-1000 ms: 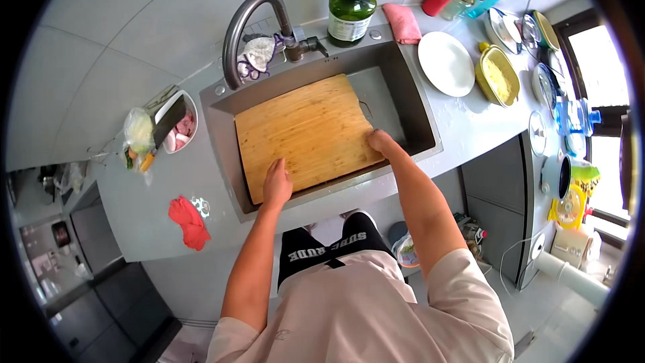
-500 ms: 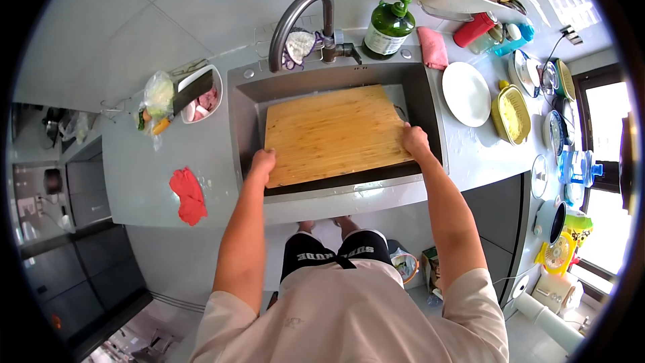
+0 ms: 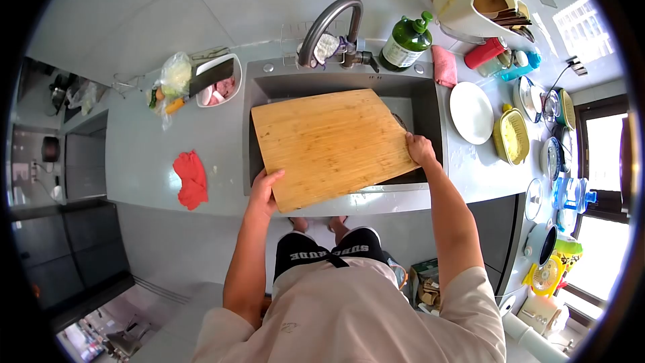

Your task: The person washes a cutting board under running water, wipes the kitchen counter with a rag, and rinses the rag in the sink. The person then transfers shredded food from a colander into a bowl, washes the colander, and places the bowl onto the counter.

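Note:
A wooden cutting board (image 3: pixel 332 144) is held tilted above the sink (image 3: pixel 430 111), its near left corner over the counter's front edge. My left hand (image 3: pixel 266 188) grips its left edge near that corner, the thumb on top. At the right edge my right hand (image 3: pixel 420 150) is closed on the board; its fingers underneath are hidden. Behind the board rises the curved faucet (image 3: pixel 329 20), with a white cloth (image 3: pixel 327 47) by its base.
Left of the sink are a red cloth (image 3: pixel 191 180), a bowl of meat (image 3: pixel 220 87) with a cleaver (image 3: pixel 211 75) across it, and bagged vegetables (image 3: pixel 176 75). A green pump bottle (image 3: pixel 405 44), white plate (image 3: pixel 471 113) and yellow basket (image 3: pixel 512 137) stand behind and right.
The board has come up out of the sink and toward me, with its left side now over the front rim. My left hand has moved from the sink's edge to the board's near left corner.

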`<state>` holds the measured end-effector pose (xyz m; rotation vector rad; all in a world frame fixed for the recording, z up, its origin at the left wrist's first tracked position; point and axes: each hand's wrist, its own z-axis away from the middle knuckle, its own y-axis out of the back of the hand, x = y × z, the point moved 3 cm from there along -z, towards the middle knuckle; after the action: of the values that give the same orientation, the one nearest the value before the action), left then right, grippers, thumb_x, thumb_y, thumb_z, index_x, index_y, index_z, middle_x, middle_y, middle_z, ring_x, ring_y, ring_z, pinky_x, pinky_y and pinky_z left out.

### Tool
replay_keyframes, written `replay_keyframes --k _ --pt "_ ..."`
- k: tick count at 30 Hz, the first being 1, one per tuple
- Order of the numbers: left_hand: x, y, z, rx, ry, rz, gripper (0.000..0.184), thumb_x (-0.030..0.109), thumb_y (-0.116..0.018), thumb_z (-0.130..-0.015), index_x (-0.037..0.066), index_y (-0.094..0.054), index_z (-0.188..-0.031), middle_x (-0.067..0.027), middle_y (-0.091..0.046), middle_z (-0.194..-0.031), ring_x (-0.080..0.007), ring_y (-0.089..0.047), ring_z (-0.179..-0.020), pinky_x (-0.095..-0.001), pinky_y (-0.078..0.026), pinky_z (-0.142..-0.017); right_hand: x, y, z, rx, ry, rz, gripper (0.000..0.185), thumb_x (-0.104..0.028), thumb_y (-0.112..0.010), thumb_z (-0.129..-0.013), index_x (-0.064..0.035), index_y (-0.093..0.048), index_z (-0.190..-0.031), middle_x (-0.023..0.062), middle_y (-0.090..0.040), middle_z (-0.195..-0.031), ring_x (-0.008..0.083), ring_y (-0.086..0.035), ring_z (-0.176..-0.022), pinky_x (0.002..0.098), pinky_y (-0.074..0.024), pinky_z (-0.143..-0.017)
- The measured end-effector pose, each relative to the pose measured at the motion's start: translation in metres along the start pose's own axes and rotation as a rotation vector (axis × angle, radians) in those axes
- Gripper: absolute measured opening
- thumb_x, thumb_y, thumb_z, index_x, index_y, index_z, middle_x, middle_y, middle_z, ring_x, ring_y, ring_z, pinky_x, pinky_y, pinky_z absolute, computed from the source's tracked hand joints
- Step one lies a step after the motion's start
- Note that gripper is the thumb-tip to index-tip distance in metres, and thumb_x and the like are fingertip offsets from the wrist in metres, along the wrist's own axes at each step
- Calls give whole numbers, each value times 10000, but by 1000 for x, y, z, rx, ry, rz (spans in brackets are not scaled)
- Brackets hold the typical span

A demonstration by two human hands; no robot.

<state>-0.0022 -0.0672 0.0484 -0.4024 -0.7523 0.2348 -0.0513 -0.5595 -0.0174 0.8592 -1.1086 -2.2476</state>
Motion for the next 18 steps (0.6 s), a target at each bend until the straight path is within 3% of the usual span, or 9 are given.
replay_keyframes --k 7,9,11,12,14,17,18 --pt "-15 -8 54 68 -148 77 517 88 -712 -904 -19 -575 -1391 -152 -686 -1278 -291 -689 -1156 -444 -579 -965 -52 -9 5 -96 -75 133 560 -481 -405 -1081 -89 -721 -1325 223 -705 -1351 410 -644 -1293 512 -495 -1097" --pt "-19 -2 69 139 -184 133 497 84 -703 -900 -6 -583 -1373 -138 -689 -1254 -283 -691 -1143 -437 -579 -964 -84 -14 23 93 67 199 472 -417 -505 -1038 -137 -677 -1377 176 -612 -1461 389 -463 -1433 515 -410 -1152" --pt "-27 -1 81 175 -218 160 478 74 -703 -897 5 -589 -1356 -129 -690 -1244 -277 -693 -1134 -437 -579 -966 -106 -37 29 260 87 203 540 -367 -626 -993 -148 -552 -1481 187 -447 -1581 427 -398 -1456 536 -396 -1169" --pt "-31 -2 87 202 -245 186 461 63 -702 -893 15 -595 -1339 -121 -691 -1233 -272 -694 -1126 -436 -579 -967 -117 -53 33 255 96 202 540 -367 -626 -993 -148 -552 -1481 187 -447 -1581 427 -398 -1456 536 -396 -1169" --pt "-44 -3 91 218 -278 224 445 48 -704 -890 23 -599 -1321 -114 -692 -1227 -267 -695 -1119 -435 -578 -969 -126 -78 43 323 -149 -158 714 -330 -726 -936 -151 -406 -1548 222 -308 -1623 434 -377 -1456 551 -397 -1175" --pt "-56 -10 94 211 -308 276 445 4 -713 -876 42 -587 -1300 -99 -689 -1219 -257 -693 -1119 -429 -569 -983 -132 -100 54 145 -331 -406 824 -335 -770 -904 -123 -333 -1569 257 -267 -1610 451 -384 -1454 572 -398 -1176" --pt "-58 -16 96 229 -309 284 463 -22 -715 -871 29 -571 -1308 -100 -674 -1223 -249 -676 -1131 -414 -549 -995 -131 -110 54 91 -361 -464 794 -332 -743 -924 -72 -350 -1564 256 -322 -1564 482 -416 -1427 560 -426 -1153"
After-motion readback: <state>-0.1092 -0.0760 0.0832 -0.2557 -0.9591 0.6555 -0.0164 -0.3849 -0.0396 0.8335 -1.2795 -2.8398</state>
